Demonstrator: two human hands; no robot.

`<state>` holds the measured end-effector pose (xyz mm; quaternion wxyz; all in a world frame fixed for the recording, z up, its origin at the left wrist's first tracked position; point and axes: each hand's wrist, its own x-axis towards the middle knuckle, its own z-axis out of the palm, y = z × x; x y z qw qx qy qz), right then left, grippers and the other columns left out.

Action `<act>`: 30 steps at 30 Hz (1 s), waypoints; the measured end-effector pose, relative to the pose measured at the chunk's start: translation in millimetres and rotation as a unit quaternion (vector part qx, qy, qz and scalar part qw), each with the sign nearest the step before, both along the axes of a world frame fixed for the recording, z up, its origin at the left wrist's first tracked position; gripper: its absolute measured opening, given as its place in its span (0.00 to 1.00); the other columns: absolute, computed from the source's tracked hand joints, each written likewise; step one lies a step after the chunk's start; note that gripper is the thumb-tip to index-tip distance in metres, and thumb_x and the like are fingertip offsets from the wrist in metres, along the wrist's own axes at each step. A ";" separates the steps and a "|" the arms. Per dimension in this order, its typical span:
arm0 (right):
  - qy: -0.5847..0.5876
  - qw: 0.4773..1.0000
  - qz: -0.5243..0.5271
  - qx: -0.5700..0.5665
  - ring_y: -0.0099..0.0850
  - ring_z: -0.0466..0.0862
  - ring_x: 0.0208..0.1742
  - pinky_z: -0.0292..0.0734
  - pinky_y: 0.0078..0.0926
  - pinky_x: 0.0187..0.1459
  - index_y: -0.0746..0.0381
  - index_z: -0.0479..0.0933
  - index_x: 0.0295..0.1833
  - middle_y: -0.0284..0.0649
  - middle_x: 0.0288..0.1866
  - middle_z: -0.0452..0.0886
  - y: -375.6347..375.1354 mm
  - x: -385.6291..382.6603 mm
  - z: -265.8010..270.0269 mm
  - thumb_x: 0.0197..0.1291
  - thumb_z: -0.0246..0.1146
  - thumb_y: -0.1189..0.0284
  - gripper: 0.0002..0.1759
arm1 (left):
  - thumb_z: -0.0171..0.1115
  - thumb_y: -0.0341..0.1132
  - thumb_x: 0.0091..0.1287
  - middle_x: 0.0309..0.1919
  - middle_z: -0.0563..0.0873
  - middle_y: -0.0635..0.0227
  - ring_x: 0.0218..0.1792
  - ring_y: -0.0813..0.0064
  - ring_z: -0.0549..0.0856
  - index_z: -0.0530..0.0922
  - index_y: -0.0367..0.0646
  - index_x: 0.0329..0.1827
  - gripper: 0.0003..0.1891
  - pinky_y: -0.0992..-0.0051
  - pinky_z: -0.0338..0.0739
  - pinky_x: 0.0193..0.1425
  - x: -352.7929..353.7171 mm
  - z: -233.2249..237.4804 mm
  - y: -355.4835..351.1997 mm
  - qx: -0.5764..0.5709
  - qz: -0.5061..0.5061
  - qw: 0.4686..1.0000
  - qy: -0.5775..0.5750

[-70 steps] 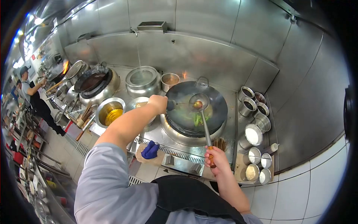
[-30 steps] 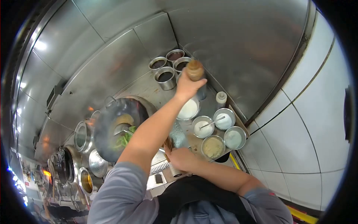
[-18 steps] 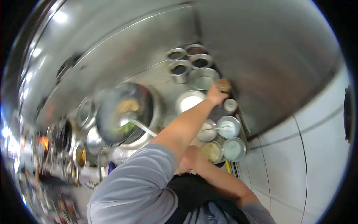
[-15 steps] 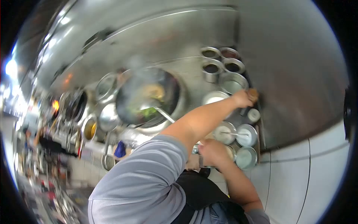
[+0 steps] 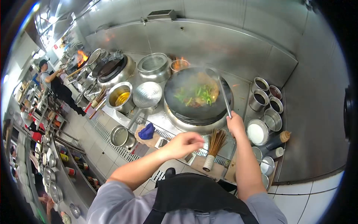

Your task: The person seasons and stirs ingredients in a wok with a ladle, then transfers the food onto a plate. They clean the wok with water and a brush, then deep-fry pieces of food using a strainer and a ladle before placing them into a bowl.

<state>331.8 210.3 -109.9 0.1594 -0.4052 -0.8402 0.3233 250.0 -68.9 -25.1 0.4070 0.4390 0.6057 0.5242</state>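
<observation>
Head cam: R hand (image 5: 235,124) grasping ladle (image 5: 225,93), wok (image 5: 186,111) w/ greens (image 5: 204,93) beyond fingers; L hand (image 5: 182,145) released, loosely curled, bristle brush (image 5: 215,145) near fingertips.

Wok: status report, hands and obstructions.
Right hand gripping ladle. Left hand raised, nothing seen in it. Wok holds greens, steam partly veiling view.
</observation>
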 end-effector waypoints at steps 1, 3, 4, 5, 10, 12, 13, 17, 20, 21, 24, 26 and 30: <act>-0.001 0.997 0.001 -0.078 0.41 0.79 0.26 0.74 0.39 0.28 0.62 0.73 0.51 0.44 0.28 0.78 -8.7 -14.0 11.8 0.65 0.55 0.65 0.15 | 0.60 0.30 0.68 0.38 0.85 0.64 0.38 0.78 0.83 0.77 0.34 0.48 0.10 0.77 0.79 0.46 -13.4 -19.4 -23.9 -0.008 0.044 0.996 -0.071; -0.006 0.988 -0.001 -0.153 0.31 0.74 0.13 0.70 0.33 0.17 0.63 0.73 0.52 0.37 0.20 0.73 -25.5 -36.4 18.7 0.66 0.55 0.66 0.15 | 0.59 0.31 0.69 0.38 0.85 0.62 0.38 0.78 0.83 0.77 0.33 0.48 0.10 0.77 0.79 0.45 -30.1 -28.7 -67.4 -0.029 0.105 0.987 -0.116; 0.009 0.968 0.023 -0.252 0.29 0.72 0.13 0.69 0.31 0.17 0.63 0.73 0.51 0.35 0.19 0.71 -31.3 -44.3 9.3 0.66 0.55 0.65 0.14 | 0.59 0.31 0.69 0.38 0.85 0.62 0.38 0.78 0.83 0.77 0.33 0.48 0.10 0.77 0.79 0.45 -38.0 -36.4 -84.7 -0.026 0.103 0.987 -0.121; 0.024 0.936 0.044 -0.348 0.27 0.71 0.12 0.68 0.30 0.16 0.63 0.73 0.50 0.33 0.18 0.69 -36.0 -48.2 0.7 0.66 0.55 0.65 0.14 | 0.59 0.31 0.69 0.38 0.85 0.62 0.37 0.78 0.83 0.77 0.33 0.48 0.10 0.77 0.79 0.45 -45.7 -47.5 -100.3 -0.030 0.127 0.981 -0.141; -0.062 0.973 0.157 0.155 0.51 0.81 0.31 0.76 0.43 0.33 0.56 0.72 0.61 0.52 0.30 0.81 -75.2 -3.0 13.0 0.61 0.59 0.65 0.22 | 0.59 0.31 0.69 0.37 0.85 0.63 0.35 0.77 0.83 0.77 0.33 0.47 0.10 0.77 0.78 0.44 -85.3 -87.3 -148.0 -0.025 0.164 0.969 -0.185; -0.185 0.958 0.118 0.186 0.53 0.82 0.35 0.76 0.43 0.37 0.56 0.72 0.63 0.54 0.33 0.82 -117.0 14.8 65.2 0.60 0.59 0.66 0.24 | 0.59 0.31 0.69 0.36 0.85 0.63 0.34 0.77 0.83 0.77 0.33 0.46 0.09 0.77 0.78 0.44 -101.7 -89.4 -155.9 -0.029 0.159 0.966 -0.201; -0.168 0.972 0.101 0.128 0.53 0.82 0.35 0.77 0.42 0.38 0.56 0.72 0.63 0.54 0.35 0.82 -131.6 25.8 69.2 0.60 0.59 0.66 0.24 | 0.59 0.31 0.69 0.36 0.85 0.63 0.34 0.77 0.83 0.77 0.34 0.46 0.09 0.77 0.78 0.43 -110.5 -92.8 -158.1 -0.026 0.151 0.968 -0.198; -0.186 0.961 -0.014 -0.205 0.52 0.83 0.40 0.77 0.42 0.42 0.56 0.72 0.63 0.55 0.40 0.82 -161.7 20.9 91.5 0.61 0.59 0.65 0.24 | 0.59 0.32 0.69 0.36 0.85 0.64 0.34 0.78 0.83 0.77 0.34 0.45 0.09 0.78 0.78 0.43 -134.0 -100.6 -149.0 -0.022 0.118 0.977 -0.177; -0.116 0.992 0.041 0.011 0.49 0.83 0.39 0.78 0.37 0.44 0.55 0.69 0.66 0.54 0.38 0.82 -152.6 12.4 42.2 0.60 0.59 0.67 0.26 | 0.58 0.32 0.69 0.37 0.84 0.64 0.34 0.79 0.83 0.77 0.34 0.46 0.09 0.78 0.78 0.43 -145.1 -93.6 -129.4 -0.017 0.086 0.983 -0.162; -0.185 0.981 -0.013 0.060 0.52 0.82 0.43 0.77 0.41 0.45 0.56 0.69 0.65 0.57 0.41 0.82 -170.1 -6.0 51.7 0.60 0.59 0.66 0.26 | 0.58 0.31 0.69 0.37 0.84 0.64 0.34 0.79 0.83 0.77 0.34 0.46 0.09 0.79 0.77 0.43 -147.3 -92.2 -124.0 -0.008 0.068 0.986 -0.151; -0.221 0.974 -0.040 0.030 0.54 0.81 0.46 0.75 0.45 0.49 0.59 0.70 0.64 0.57 0.42 0.81 -195.0 -33.0 41.2 0.63 0.55 0.63 0.25 | 0.58 0.31 0.69 0.36 0.85 0.64 0.35 0.80 0.83 0.77 0.35 0.46 0.09 0.80 0.77 0.43 -149.7 -88.0 -111.3 -0.003 0.030 0.990 -0.136; -0.168 0.985 -0.013 0.033 0.54 0.81 0.46 0.75 0.46 0.49 0.58 0.69 0.65 0.57 0.43 0.81 -202.3 -15.3 48.5 0.64 0.54 0.64 0.24 | 0.58 0.30 0.69 0.36 0.85 0.63 0.35 0.80 0.83 0.77 0.35 0.47 0.09 0.79 0.77 0.43 -150.6 -89.6 -108.1 -0.005 0.027 0.991 -0.131; -0.169 0.985 0.004 -0.028 0.54 0.81 0.44 0.75 0.46 0.47 0.56 0.70 0.65 0.58 0.42 0.81 -220.3 34.2 88.0 0.63 0.55 0.64 0.24 | 0.58 0.30 0.69 0.37 0.85 0.64 0.35 0.80 0.83 0.78 0.34 0.46 0.08 0.79 0.77 0.43 -155.5 -88.7 -112.5 -0.009 0.031 0.992 -0.126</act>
